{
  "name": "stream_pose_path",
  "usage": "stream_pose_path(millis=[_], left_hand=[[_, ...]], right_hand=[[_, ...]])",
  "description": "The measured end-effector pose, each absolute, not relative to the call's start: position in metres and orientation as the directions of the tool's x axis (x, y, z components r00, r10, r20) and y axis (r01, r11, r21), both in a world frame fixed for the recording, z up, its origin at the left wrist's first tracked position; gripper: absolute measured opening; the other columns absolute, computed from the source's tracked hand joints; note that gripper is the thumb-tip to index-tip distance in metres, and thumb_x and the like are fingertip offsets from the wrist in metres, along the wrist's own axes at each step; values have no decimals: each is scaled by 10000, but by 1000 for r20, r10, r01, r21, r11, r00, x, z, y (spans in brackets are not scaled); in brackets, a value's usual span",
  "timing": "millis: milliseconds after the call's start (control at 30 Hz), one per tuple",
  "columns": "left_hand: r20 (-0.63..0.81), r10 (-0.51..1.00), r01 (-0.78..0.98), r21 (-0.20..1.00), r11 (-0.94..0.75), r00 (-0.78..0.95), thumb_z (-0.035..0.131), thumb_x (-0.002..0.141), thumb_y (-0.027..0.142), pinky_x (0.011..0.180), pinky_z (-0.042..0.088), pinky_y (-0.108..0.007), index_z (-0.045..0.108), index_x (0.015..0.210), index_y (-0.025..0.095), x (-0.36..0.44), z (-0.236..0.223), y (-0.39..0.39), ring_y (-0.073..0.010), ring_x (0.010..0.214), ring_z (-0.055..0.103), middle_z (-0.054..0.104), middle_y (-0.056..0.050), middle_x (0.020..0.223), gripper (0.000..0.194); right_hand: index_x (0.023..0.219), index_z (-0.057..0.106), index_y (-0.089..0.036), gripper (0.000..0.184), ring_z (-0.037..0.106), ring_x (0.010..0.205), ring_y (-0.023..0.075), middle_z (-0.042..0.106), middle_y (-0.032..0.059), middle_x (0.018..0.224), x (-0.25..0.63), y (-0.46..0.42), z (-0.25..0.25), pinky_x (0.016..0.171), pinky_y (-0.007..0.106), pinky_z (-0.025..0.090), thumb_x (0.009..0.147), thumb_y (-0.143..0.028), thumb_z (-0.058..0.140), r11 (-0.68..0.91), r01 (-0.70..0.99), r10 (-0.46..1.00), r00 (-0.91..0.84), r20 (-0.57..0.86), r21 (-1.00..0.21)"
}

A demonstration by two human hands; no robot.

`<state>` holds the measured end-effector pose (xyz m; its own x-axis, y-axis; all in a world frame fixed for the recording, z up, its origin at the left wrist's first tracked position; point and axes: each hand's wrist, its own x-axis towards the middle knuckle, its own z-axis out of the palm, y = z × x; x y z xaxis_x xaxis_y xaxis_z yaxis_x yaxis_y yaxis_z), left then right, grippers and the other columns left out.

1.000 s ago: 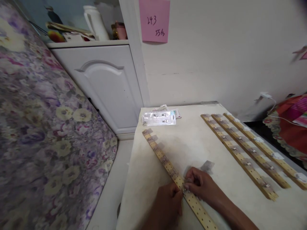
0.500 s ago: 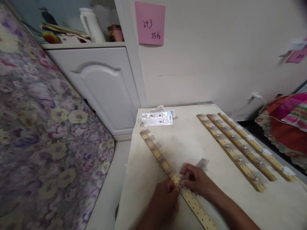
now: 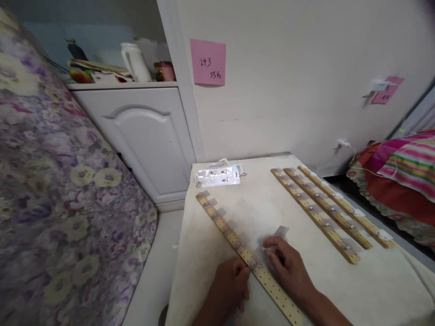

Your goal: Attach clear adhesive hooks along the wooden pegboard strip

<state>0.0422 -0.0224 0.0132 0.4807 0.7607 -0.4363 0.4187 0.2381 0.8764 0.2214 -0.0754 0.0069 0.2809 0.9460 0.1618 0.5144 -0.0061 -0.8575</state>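
Four strips: one perforated strip (image 3: 272,286) ran diagonally from mid-frame to the bottom edge, flat on the table (image 3: 207,253); three fitted strips (image 3: 319,221) lay at right, roughly side by side.
Left hand (image 3: 229,280): fingers curled narrow, tips at the perforated strip's left edge; could not tell if anything was pinched.
Right hand (image 3: 288,267): bent fingers just right of the strip, thumb and forefinger slightly apart; grip contents unclear.
Strip handling: judged light and fairly stiff, prone to skid if pushed sideways; best held by both long edges on the bare lower length, off the fittings.
Metal fittings (image 3: 239,246): small, shiny, probably slick and fiddly; fingertip work.
Clear tabs (image 3: 211,202): thin, see-through plates jutting off the right edge, likely to bend or snag; best taken by their rims.
Strip surface: pale yellow, matte, wood-like, punched with rows of small dark holes.
Loose tab (image 3: 282,232): flat, greyish, beyond the right hand's fingers.
Blister pack (image 3: 217,176): glossy, crinkly plastic, metal pieces inside, upper-left corner of the table.
Table covering: cream, dull, faintly stained.
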Motion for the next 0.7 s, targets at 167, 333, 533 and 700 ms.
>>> stream_pose_path(millis=[167,333,533,700], left_hand=[[-401,789,434,881,191,466,436,749,304,270,217,-160,452,646,211,38,15,-22,-62,249,369,523,69,408,139],[-384,786,433,886,165,485,431,753,297,278,229,-162,466,647,208,37,16,-23,-56,256,351,513,73,410,143],[-367,785,421,895,151,499,431,776,301,291,225,-161,456,643,207,35,13,-23,-52,267,366,526,71,428,165],[-340,803,426,897,121,489,443,783,309,311,252,-165,466,643,203,32,14,-20,-53,286,382,536,66,448,178]], right_hand=[[904,592,-235,165,552,795,187,591,26,922,263,-77,4,690,298,418,893,-337,463,-28,563,840,461,287,-826],[1015,622,-238,223,569,885,207,580,52,1015,286,-68,-11,765,331,442,879,-325,468,-85,602,863,443,244,-794],[928,651,-223,208,577,926,212,592,50,972,286,-59,-15,829,347,445,867,-322,479,-92,590,847,470,248,-802],[902,663,-216,229,578,901,208,561,63,1004,288,-62,-12,743,316,470,858,-367,496,-70,509,785,559,268,-858]])
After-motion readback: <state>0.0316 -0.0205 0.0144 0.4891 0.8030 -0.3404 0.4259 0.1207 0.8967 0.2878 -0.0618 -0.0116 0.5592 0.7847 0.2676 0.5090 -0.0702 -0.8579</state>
